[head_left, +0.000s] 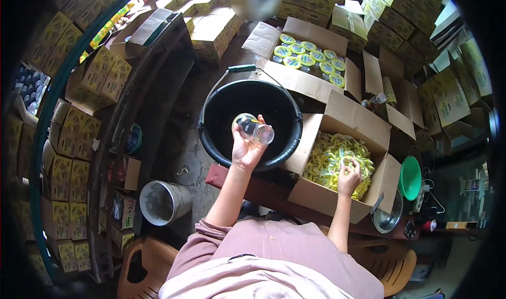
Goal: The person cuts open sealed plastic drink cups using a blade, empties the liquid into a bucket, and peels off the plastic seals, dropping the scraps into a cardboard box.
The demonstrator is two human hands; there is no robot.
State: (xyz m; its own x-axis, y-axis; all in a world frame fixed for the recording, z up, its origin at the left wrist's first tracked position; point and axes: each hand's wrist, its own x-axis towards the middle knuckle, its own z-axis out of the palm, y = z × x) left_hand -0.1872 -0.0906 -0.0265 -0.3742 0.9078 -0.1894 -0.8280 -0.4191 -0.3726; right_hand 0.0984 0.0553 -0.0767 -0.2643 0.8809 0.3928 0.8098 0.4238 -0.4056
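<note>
My left hand [246, 148] is wrapped round a clear plastic jar [263, 134], held tilted above a large black bucket [211, 146] with a wire handle. Dark bucket interior shows through the jar's walls. Over an open cardboard box [345, 106] full of small yellow-green packets [328, 154], my right hand [349, 177] has its fingers bent together at the packets. Whatever is between those fingertips is too small to make out.
Behind stands a carton [316, 30] of jars with yellow-rimmed lids [307, 60]. A green bowl [410, 178] and a glass lid [387, 217] lie at the right. A grey bucket [164, 203] is on the floor at left. Stacked yellow cartons [68, 178] line the shelves.
</note>
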